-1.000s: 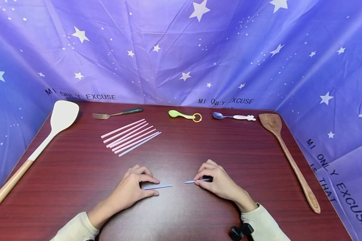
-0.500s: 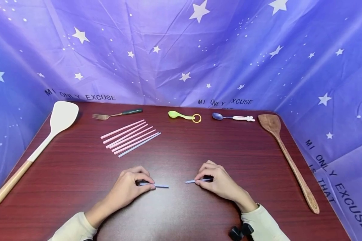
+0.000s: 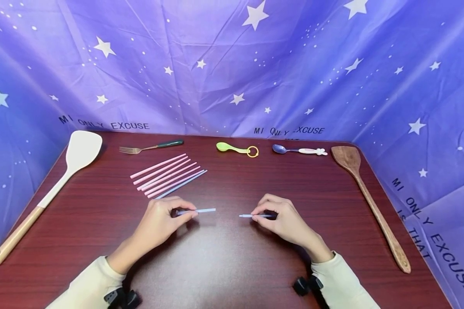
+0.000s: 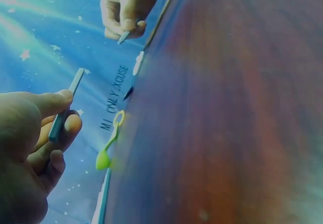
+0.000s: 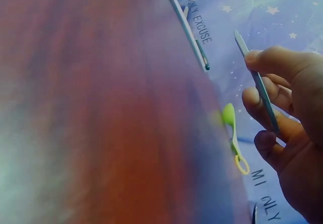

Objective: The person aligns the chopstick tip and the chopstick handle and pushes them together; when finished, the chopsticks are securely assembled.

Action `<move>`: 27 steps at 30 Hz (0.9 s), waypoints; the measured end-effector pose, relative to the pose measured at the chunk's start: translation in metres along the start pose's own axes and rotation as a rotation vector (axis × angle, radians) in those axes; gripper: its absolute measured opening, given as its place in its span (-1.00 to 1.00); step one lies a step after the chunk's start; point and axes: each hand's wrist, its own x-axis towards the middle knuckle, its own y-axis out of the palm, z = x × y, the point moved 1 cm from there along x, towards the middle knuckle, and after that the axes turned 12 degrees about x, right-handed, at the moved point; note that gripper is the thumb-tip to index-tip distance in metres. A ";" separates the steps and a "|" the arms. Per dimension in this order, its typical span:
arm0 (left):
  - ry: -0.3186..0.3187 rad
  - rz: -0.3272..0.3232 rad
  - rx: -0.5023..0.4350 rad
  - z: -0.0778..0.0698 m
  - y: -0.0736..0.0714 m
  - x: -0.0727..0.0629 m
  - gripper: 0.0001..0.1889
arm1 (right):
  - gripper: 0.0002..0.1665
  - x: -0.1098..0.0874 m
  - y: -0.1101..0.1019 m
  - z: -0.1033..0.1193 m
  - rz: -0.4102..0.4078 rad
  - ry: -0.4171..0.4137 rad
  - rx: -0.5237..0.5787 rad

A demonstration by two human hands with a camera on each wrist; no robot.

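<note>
In the head view my left hand (image 3: 156, 221) pinches a short light-blue stick (image 3: 207, 210) between thumb and fingers, its free end pointing right. Opposite it, my right hand (image 3: 286, 221) pinches a second short light-blue stick (image 3: 245, 216) with a narrower tip that points left. A gap separates the two ends, and both sticks are raised over the table. The left wrist view shows the left stick (image 4: 77, 82) as straight and flat-sided. Seen from the right wrist, the other stick (image 5: 262, 90) runs across the fingers, its stepped tip beyond the thumb.
Several pink sticks (image 3: 164, 171) and a longer blue stick (image 3: 183, 183) lie beyond my left hand. Along the back are a fork (image 3: 151, 147), a green spoon (image 3: 233, 148) and a blue spoon (image 3: 297, 150). A white turner (image 3: 81, 150) and a wooden turner (image 3: 365, 193) flank the table.
My left thumb and fingers have closed on their stick, which was lying between them. Both hands have then moved away from the body, carrying the sticks up off the table.
</note>
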 end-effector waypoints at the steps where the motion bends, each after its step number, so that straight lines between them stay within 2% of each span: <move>1: 0.008 -0.007 0.003 -0.001 0.000 0.003 -0.83 | -0.85 0.002 0.000 0.001 -0.005 -0.010 0.004; 7: 0.018 -0.033 -0.004 -0.005 0.002 0.013 -0.83 | -0.86 0.016 0.001 0.010 -0.035 -0.073 0.030; 11: 0.005 -0.039 -0.014 -0.008 0.004 0.016 -0.84 | -0.87 0.022 0.003 0.017 -0.056 -0.074 0.051; 20: 0.015 -0.035 -0.052 -0.011 0.011 0.014 -0.84 | -0.91 0.024 0.010 0.019 -0.077 -0.048 0.079; 27: 0.047 -0.036 -0.065 -0.013 0.014 0.013 -0.84 | -0.90 0.025 0.015 0.017 -0.061 -0.070 0.085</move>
